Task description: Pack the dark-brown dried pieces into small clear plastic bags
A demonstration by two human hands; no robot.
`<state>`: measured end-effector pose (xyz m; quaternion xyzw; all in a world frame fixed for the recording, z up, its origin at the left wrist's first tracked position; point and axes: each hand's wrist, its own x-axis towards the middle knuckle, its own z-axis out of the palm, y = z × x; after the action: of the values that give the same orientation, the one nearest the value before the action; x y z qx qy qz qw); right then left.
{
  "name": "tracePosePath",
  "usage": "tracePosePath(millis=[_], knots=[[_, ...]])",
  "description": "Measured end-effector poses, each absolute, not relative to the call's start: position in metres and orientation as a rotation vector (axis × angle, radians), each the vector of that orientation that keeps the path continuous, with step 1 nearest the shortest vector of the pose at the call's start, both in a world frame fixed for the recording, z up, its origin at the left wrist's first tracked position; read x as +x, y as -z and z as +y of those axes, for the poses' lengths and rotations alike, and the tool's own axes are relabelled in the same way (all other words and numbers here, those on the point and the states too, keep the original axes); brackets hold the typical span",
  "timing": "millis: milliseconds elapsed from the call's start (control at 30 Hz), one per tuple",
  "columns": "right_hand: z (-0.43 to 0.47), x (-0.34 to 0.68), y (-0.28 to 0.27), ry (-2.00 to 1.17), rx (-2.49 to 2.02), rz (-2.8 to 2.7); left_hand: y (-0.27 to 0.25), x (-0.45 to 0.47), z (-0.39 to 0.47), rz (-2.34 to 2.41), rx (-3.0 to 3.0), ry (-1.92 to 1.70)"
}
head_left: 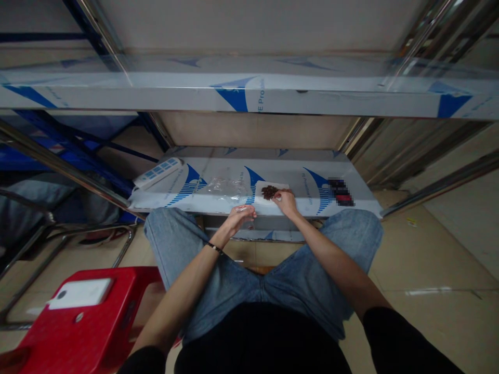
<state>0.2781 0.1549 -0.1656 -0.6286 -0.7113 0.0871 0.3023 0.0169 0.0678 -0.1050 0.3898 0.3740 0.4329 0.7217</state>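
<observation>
Glossy, blue-printed plastic film sheathes the bench [280,162], flanked left and right by shiny metal poles [440,185]. A clear plastic wrapper [226,190] shines, crinkled, left of rough, matt brown pieces [268,192]. Near left, the stool [91,323] is smooth red plastic; the jeans [171,246] are matt denim.

Between the knees [167,223], a hand can cross the lower shelf's [253,158] front edge. Plastic [224,191] and a brown pile [268,192] obstruct the front middle, a power strip [158,173] the left edge; room runs along the back edge.
</observation>
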Motion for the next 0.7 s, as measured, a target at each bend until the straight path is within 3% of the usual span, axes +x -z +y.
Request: tracePosePath(millis=[500, 700], knots=[[0.143, 0.266, 0.145, -0.312, -1.533, -1.975, 0.106, 0.025, 0.065, 0.858, 0.949, -0.894], [0.136, 0.249, 0.122, -0.49, -1.401, -1.736, 0.111, 0.029, 0.064, 0.864, 0.966, -0.869]])
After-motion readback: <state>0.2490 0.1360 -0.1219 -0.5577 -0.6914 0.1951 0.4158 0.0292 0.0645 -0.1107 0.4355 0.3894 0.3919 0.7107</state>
